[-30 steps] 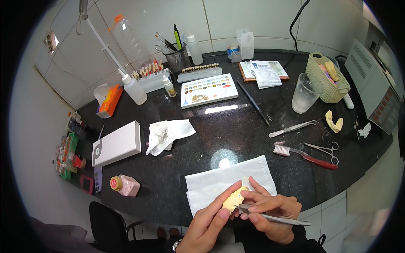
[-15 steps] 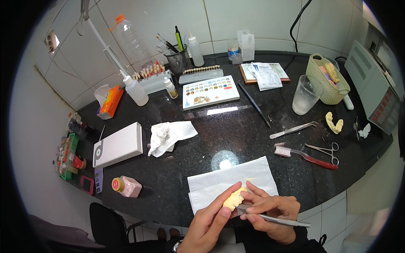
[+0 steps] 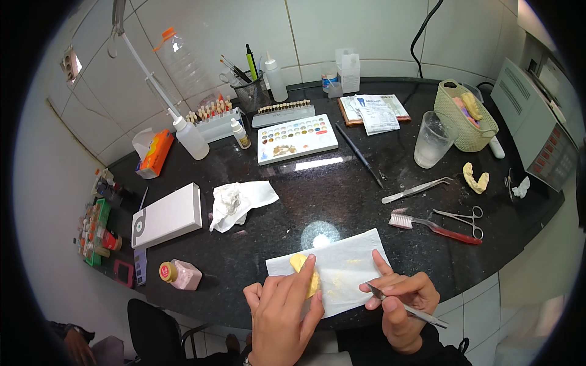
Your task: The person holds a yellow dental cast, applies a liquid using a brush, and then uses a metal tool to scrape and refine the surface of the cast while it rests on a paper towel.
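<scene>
My left hand (image 3: 279, 314) is closed around a pale yellow plaster dental cast (image 3: 298, 262), much of it covered by the fingers. The cast is over the left part of a white paper towel (image 3: 357, 265), where yellowish dust lies scattered. My right hand (image 3: 408, 300) grips a slim metal knife (image 3: 426, 315), its handle slanting down to the right. The short blade points up and left, apart from the cast. My right index finger is stretched out above the knife.
Right of the towel lie a red-handled toothbrush (image 3: 436, 227), tweezers (image 3: 415, 190), scissor-like forceps (image 3: 464, 218) and another cast (image 3: 475, 179). Crumpled tissue (image 3: 235, 204), a white box (image 3: 166, 216) and a pink-filled bottle (image 3: 181, 274) are leftward. Another person's hand (image 3: 78, 346) shows lower left.
The knife blade has come away from the cast, and my hands have moved apart. My left hand has turned back-up over the cast, shifting it up and left.
</scene>
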Tool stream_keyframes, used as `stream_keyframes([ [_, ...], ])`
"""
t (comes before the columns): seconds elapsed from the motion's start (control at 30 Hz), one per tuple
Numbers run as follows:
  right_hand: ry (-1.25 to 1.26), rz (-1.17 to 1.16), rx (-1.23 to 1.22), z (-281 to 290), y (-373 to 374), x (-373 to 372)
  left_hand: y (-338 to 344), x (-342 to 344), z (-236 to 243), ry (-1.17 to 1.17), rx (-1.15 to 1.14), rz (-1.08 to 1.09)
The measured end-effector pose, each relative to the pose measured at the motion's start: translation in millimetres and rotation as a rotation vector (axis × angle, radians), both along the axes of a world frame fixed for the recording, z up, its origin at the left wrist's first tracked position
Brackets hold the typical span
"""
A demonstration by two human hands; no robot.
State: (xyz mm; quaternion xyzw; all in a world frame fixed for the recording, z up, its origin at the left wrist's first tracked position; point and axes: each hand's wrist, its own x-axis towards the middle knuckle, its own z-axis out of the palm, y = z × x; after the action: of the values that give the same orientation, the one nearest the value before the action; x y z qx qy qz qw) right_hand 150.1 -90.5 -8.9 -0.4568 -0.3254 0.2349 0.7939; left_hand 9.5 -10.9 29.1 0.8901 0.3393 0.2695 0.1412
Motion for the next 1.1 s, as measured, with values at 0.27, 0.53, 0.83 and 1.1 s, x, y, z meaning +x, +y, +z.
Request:
stream_keyframes([
  [0.27, -0.14, -0.172, 0.093, 1, -5, 20, 8, -5, 13, -0.136, -0.078, -0.062],
  [0.53, -1.119, -0.441, -0.701, 20, -20, 94, 13, -17, -13, -0.401, -0.853, -0.238],
  [0.83, -0.893, -0.311, -0.459, 37, -17, 79, 12, -22, -8, -0.486, -0.992, -0.288],
  [1.1, -1.184, -0.073, -0.107, 40, -4, 43, 10, -24, -9, -0.521, -1.063, -0.308],
])
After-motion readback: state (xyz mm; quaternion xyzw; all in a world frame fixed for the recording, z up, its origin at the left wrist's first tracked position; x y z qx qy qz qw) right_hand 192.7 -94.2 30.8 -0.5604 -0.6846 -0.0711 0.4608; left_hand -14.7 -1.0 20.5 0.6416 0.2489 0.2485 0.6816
